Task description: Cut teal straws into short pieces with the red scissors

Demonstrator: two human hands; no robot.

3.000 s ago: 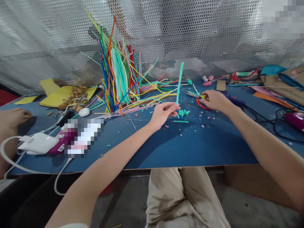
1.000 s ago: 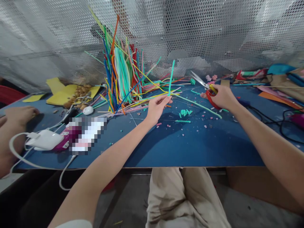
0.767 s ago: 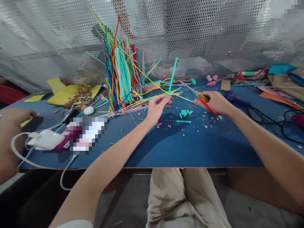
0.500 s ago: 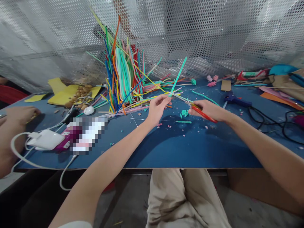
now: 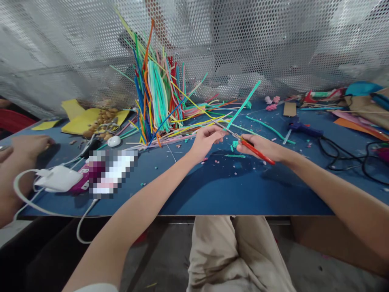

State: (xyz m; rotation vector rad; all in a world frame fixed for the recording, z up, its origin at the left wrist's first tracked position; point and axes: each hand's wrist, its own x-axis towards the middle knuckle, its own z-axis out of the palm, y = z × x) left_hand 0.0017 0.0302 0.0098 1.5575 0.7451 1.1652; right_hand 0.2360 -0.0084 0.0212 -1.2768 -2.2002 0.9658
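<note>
Between the fingertips of my left hand [image 5: 208, 140] a turquoise pipe cleaner [image 5: 244, 104] is pinched, slanting up to the right. My right hand [image 5: 261, 147] is wrapped round the handles of red-handled scissors [image 5: 257, 151]. Their blades reach left to the pipe cleaner just beside my left fingertips; whether they touch it I cannot tell. Under the hands lies a short turquoise piece [image 5: 235, 156], among small pink and turquoise scraps. A turquoise fuzzy bunch [image 5: 235, 144] sits partly hidden beside my right fingers.
Behind my left hand stands a big bundle of coloured pipe cleaners [image 5: 159, 97]. A blue glue gun [image 5: 305, 127] with a black cord lies right. Left are a blurred-out phone [image 5: 117, 172], a white charger [image 5: 59, 178] and another person's hand [image 5: 32, 146]. A perforated metal panel [image 5: 258, 40] rises behind.
The pipe cleaner has tilted further right and shifted right with my left fingertips. The scissors have turned, their handles a little lower, and the blades now meet the strip near my fingers.
</note>
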